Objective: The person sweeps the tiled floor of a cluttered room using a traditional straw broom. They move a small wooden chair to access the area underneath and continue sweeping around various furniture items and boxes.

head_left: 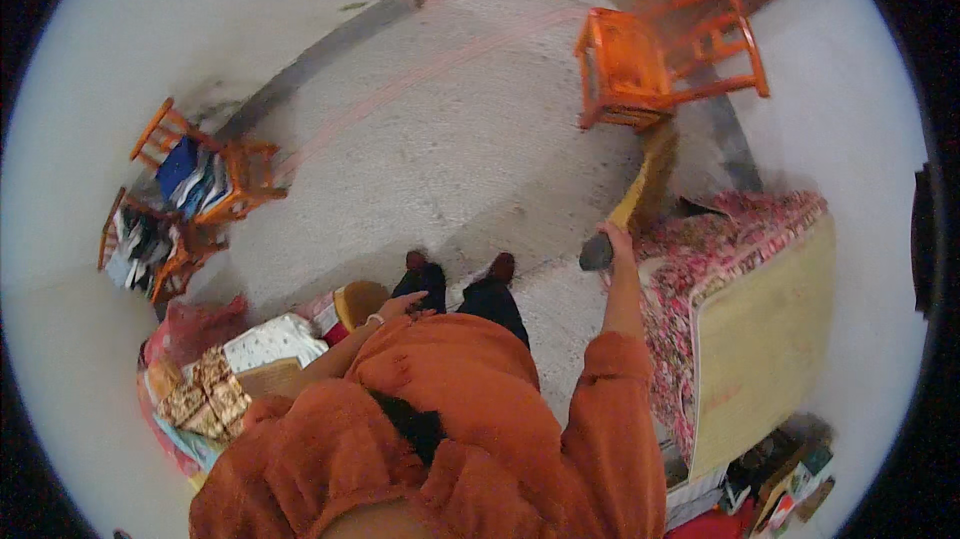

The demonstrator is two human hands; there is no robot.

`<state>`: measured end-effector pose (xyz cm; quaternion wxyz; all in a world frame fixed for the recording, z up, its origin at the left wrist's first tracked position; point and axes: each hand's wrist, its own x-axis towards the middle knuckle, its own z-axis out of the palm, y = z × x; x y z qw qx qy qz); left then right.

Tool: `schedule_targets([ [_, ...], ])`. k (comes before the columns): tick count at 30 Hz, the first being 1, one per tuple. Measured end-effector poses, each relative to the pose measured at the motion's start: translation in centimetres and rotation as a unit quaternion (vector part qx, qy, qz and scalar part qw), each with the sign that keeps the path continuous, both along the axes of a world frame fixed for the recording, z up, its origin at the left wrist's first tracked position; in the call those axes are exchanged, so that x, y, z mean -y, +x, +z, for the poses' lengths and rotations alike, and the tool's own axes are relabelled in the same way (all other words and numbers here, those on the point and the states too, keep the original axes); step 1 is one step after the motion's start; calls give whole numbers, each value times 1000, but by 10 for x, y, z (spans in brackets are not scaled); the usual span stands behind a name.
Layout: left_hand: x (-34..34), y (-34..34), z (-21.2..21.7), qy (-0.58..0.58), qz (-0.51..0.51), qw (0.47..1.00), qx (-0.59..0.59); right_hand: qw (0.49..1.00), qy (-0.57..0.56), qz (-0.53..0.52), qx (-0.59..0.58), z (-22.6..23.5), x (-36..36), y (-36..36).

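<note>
My right hand (617, 237) is closed round a short broom (636, 197). The broom's rounded grey end sticks out beside my fist, and its yellow and brown length slants away toward an orange wooden chair (630, 64). Its far tip is close to the chair's lower edge; whether they touch I cannot tell. My left hand (405, 305), a pale band at its wrist, hangs low in front of my thigh with its fingers loosely stretched and nothing visible in them. To the right of the broom is a pink flowered cover (690, 269).
Two chairs (250, 174) piled with clothes stand along the left wall. Bags and folded bedding (275, 354) lie at my left. On the right is a bed with a pale mat (765, 339). Concrete floor (430, 139) stretches ahead to a doorway.
</note>
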<state>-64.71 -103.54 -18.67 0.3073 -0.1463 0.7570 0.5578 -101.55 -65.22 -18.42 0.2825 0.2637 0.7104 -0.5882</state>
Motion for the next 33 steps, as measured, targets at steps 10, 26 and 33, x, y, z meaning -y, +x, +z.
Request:
schedule_targets([
  [10,91,-97,24,-83,-151,983,-59,999,-12,36,-1,-5,76,156],
  [26,204,-167,48,-73,-297,951,-42,996,39,-29,78,143,158,289],
  [33,127,-223,34,-70,-335,927,-150,968,-105,-226,40,183,125,246],
])
